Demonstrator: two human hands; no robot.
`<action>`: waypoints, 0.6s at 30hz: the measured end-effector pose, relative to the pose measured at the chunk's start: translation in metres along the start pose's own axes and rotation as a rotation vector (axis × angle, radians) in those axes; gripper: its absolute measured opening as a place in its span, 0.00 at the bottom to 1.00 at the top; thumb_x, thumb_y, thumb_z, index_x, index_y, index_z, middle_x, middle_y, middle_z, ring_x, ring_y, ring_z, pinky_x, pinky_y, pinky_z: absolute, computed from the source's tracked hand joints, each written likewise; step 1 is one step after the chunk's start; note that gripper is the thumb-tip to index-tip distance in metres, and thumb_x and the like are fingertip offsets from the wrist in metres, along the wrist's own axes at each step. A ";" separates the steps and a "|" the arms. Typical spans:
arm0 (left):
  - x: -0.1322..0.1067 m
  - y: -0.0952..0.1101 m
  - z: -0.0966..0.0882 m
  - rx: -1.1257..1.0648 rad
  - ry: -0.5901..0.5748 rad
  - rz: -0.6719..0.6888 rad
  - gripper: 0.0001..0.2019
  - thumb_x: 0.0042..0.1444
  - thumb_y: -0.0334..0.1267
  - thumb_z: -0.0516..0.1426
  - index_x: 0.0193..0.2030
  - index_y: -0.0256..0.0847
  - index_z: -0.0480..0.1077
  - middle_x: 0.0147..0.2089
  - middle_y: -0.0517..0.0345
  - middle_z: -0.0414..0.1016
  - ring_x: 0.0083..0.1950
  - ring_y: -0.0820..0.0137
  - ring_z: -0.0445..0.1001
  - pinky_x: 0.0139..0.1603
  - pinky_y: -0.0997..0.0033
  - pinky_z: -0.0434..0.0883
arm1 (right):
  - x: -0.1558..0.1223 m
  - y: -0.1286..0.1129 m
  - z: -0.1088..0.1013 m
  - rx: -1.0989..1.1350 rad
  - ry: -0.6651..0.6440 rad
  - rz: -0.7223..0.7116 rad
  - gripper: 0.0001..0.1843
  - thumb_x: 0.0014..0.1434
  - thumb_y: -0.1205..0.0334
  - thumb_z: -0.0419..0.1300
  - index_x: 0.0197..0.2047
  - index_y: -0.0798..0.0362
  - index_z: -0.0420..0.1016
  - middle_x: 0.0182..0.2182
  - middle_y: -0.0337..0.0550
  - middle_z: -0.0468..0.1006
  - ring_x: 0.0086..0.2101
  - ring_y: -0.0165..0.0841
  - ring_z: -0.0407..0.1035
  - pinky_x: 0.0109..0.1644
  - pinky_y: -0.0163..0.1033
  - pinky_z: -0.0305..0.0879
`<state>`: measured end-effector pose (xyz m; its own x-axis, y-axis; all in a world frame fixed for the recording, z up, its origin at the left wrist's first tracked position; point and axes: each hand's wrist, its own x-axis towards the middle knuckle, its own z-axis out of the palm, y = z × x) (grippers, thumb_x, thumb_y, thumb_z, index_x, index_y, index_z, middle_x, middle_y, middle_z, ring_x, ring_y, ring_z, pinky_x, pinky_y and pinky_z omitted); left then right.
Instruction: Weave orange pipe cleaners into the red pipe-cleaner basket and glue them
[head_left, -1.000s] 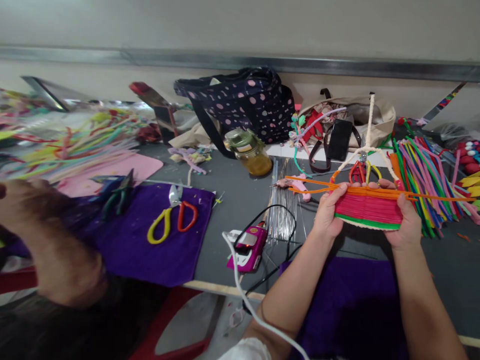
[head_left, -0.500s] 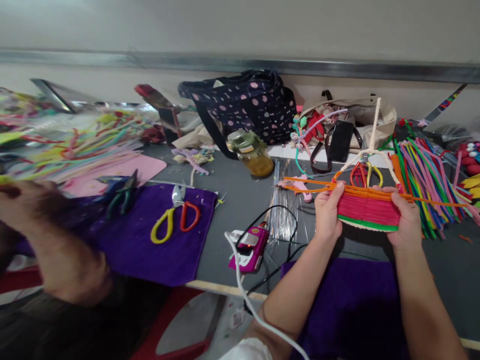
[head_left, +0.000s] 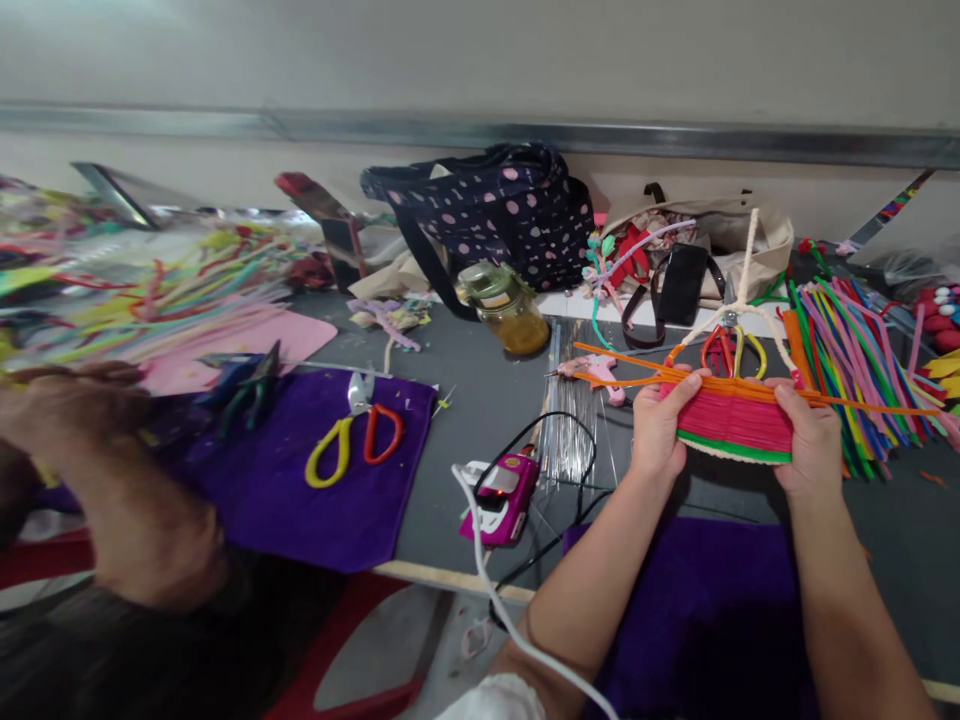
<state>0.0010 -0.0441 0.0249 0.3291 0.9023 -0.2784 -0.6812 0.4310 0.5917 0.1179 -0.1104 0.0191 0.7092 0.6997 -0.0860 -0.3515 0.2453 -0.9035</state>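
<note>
My left hand (head_left: 660, 430) grips the left end of a pink pipe-cleaner panel (head_left: 735, 418), its thumb across the top edge. At the other end, my right hand (head_left: 814, 440) is closed on the same panel. Green and white strands run along its lower edge. Loose orange pipe cleaners (head_left: 877, 405) lie across the top and stick out past both hands. From the upper corners rises a twisted white pipe-cleaner frame (head_left: 750, 250) with an upright stem. Fingers behind the panel are hidden.
A co-worker's hand (head_left: 67, 410) is at far left, near pliers (head_left: 259, 395) and scissors (head_left: 328, 452). Around me are a pink glue gun (head_left: 604, 370), a magenta device (head_left: 510, 500) with cables, a jar (head_left: 517, 325) and bundled pipe cleaners (head_left: 862, 350).
My left thumb has slid slightly right along the panel's top edge. The right thumb has shifted a little left and up. At far left, the co-worker's hand has moved.
</note>
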 end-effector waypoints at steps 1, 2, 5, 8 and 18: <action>0.000 0.000 0.000 0.001 0.010 0.013 0.17 0.36 0.34 0.70 0.35 0.37 0.73 0.34 0.54 0.81 0.42 0.63 0.79 0.53 0.63 0.69 | 0.000 0.000 0.000 0.002 -0.005 -0.001 0.10 0.47 0.58 0.68 0.32 0.55 0.79 0.30 0.44 0.82 0.34 0.40 0.78 0.44 0.49 0.75; -0.001 0.000 0.001 0.002 0.018 0.026 0.18 0.36 0.34 0.70 0.36 0.36 0.73 0.34 0.54 0.81 0.43 0.63 0.79 0.53 0.63 0.69 | 0.000 0.000 0.000 0.002 -0.009 -0.001 0.11 0.47 0.58 0.69 0.32 0.56 0.79 0.30 0.45 0.82 0.34 0.40 0.78 0.44 0.49 0.75; -0.001 -0.001 0.001 -0.004 0.039 0.068 0.19 0.37 0.35 0.70 0.37 0.35 0.73 0.35 0.52 0.81 0.44 0.61 0.79 0.53 0.61 0.69 | 0.000 0.001 0.000 -0.001 -0.013 0.002 0.11 0.47 0.58 0.69 0.32 0.56 0.79 0.31 0.45 0.83 0.35 0.40 0.78 0.44 0.48 0.75; 0.000 -0.001 0.001 -0.020 0.044 0.101 0.19 0.38 0.36 0.70 0.38 0.35 0.73 0.34 0.50 0.81 0.46 0.60 0.79 0.54 0.60 0.69 | -0.001 0.000 0.001 0.003 -0.013 0.004 0.10 0.48 0.58 0.68 0.33 0.56 0.79 0.32 0.46 0.83 0.35 0.40 0.78 0.45 0.47 0.75; 0.003 0.003 -0.001 -0.024 0.029 0.110 0.14 0.42 0.39 0.68 0.34 0.32 0.76 0.33 0.47 0.81 0.45 0.57 0.79 0.50 0.60 0.72 | 0.004 0.000 -0.005 0.001 -0.017 0.034 0.12 0.48 0.58 0.69 0.34 0.56 0.79 0.32 0.46 0.83 0.36 0.40 0.78 0.45 0.47 0.74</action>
<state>-0.0009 -0.0400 0.0255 0.2327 0.9439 -0.2343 -0.7277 0.3288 0.6019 0.1233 -0.1111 0.0166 0.6864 0.7189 -0.1096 -0.3760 0.2217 -0.8997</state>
